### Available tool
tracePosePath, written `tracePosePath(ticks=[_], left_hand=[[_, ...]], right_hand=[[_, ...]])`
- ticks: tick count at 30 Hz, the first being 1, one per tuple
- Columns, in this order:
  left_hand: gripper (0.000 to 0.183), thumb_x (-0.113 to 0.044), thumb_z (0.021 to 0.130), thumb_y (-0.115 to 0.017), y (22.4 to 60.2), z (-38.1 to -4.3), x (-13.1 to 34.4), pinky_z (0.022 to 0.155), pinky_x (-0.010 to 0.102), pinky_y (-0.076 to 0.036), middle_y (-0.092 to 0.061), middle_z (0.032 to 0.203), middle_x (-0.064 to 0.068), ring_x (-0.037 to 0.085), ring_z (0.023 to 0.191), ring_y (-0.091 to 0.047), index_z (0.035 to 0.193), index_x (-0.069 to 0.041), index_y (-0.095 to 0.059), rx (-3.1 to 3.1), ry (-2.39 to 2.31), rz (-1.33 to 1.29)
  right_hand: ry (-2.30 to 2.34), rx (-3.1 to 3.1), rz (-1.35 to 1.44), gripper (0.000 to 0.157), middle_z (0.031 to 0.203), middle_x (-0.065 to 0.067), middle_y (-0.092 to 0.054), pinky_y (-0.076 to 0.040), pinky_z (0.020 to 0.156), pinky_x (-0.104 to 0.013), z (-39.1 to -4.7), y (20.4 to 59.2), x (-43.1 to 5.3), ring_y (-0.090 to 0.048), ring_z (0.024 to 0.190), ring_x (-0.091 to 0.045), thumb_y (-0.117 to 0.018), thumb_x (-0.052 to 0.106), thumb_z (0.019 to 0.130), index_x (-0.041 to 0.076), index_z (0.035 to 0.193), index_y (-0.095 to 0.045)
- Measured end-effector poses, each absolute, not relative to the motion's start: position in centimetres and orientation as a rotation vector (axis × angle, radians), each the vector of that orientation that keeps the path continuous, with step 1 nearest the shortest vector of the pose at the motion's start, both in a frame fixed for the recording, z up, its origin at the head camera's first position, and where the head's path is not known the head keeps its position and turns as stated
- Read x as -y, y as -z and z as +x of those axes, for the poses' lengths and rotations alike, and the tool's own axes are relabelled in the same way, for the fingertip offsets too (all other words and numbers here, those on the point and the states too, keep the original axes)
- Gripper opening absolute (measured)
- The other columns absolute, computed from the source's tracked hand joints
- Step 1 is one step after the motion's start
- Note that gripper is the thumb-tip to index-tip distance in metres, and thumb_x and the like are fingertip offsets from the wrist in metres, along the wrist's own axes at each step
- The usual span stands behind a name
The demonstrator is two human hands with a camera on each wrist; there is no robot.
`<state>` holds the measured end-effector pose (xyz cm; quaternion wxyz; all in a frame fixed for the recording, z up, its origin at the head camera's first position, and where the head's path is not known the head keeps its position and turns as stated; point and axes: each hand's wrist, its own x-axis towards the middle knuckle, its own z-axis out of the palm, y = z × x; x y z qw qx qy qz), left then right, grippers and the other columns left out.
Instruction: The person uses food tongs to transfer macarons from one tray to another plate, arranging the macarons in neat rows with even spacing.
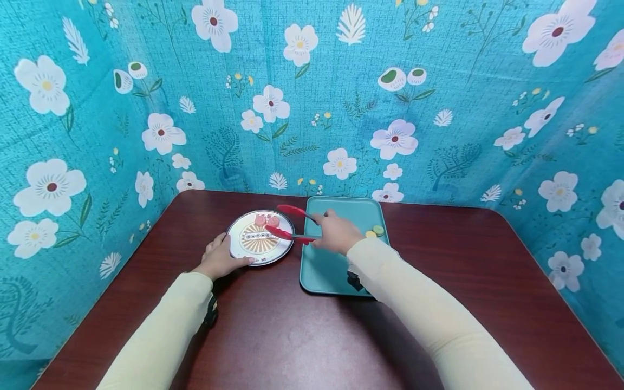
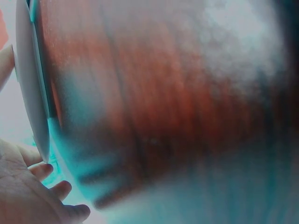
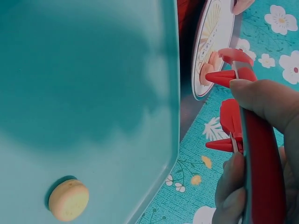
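My left hand [image 1: 218, 259] holds the left rim of a round white plate [image 1: 239, 246], its thumb along the front edge. On the plate's far side lie two pink round slices [image 1: 273, 221], side by side. My right hand [image 1: 337, 233] grips red-tipped metal tongs [image 1: 298, 236] over the tray's left edge. The tongs' arms stand apart, with nothing seen between their tips, which reach over the plate close to the slices. In the right wrist view, the red tips [image 3: 222, 78] show clearly. The left wrist view is blurred, with fingers [image 2: 60, 190] beside the plate's edge.
A teal rectangular tray [image 1: 322, 276] stands right of the plate. Near its right edge lie a yellow round piece [image 1: 371, 234] and a green one [image 1: 377, 230]. Flowered blue cloth [image 1: 312, 108] hangs behind and beside the dark wooden table [image 1: 273, 336].
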<state>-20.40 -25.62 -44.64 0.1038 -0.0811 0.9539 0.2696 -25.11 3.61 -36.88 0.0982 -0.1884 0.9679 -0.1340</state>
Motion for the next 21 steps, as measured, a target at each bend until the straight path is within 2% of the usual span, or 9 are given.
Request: tracePosePath(ticks=[6,21], left_hand=[[0.11,-0.054,0.079,-0.07,44.7,-20.5,25.6,0.109,0.065,-0.017,-0.011,0.152,0.028,0.048,0.135,-0.013,0.151,0.005,-0.01,-2.814,-0.802,-0.226],[0.113,-0.056,0.078,-0.071,44.9,-20.4,25.8,0.109,0.065,-0.019,-0.012,0.153,0.028,0.048,0.135,-0.013,0.152,0.004,-0.01,-2.815,-0.818,-0.24]], right_hand=[[0.405,-2.867,-0.583,0.079,0.128,-0.013,-0.048,-0.054,0.07,-0.036,-24.5,36.5,-4.4,-0.059,0.077,-0.017,-0.078,0.036,0.081,0.018,0.148,-0.041],[0.493,-2.879,-0.587,0.085,0.118,-0.009,-0.051,-0.053,0.06,-0.031,-23.1,35.3,-6.8,-0.058,0.076,-0.016,-0.079,0.044,0.078,0.018,0.149,-0.039]])
